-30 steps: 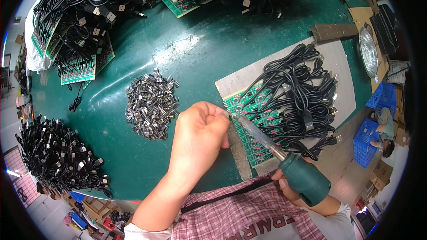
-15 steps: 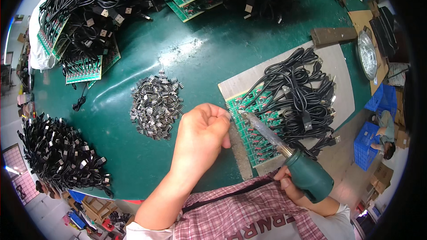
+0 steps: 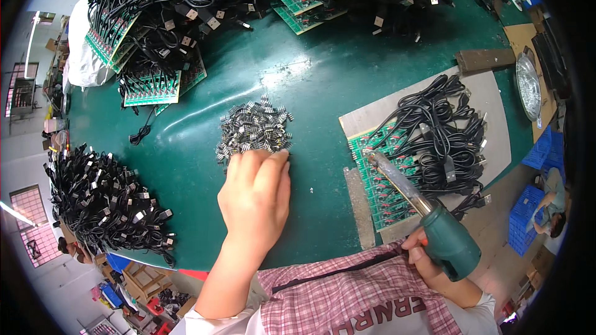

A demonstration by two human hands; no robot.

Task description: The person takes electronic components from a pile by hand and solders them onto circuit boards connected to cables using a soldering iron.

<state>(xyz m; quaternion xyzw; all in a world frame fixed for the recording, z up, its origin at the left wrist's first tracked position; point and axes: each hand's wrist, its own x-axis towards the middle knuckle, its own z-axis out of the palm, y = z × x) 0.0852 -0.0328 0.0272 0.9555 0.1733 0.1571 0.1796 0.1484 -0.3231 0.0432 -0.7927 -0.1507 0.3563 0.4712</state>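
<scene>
My left hand (image 3: 254,192) reaches down at the near edge of a pile of small metal-pinned connectors (image 3: 251,125). Its fingers are bent and pressed together. The fingertips are hidden, so what they hold cannot be made out. My right hand (image 3: 424,259) is wrapped around the green handle of a soldering iron (image 3: 449,242), partly behind it. The iron's metal tip is over the upper left part of a green circuit board panel (image 3: 380,195). Coiled black USB cables (image 3: 444,142) run from this panel to the right.
The panel and cables lie on a grey sheet (image 3: 366,116). A dark bar (image 3: 486,60) sits at its far edge, with a foil-like dish (image 3: 528,84) further right. Loose black cables (image 3: 105,201) are heaped at left. Cabled boards (image 3: 152,90) are stacked at far left.
My left hand has gone from beside the circuit board panel leftward to the connector pile. The iron stays over the panel. The whole scene has shifted rightward in the picture.
</scene>
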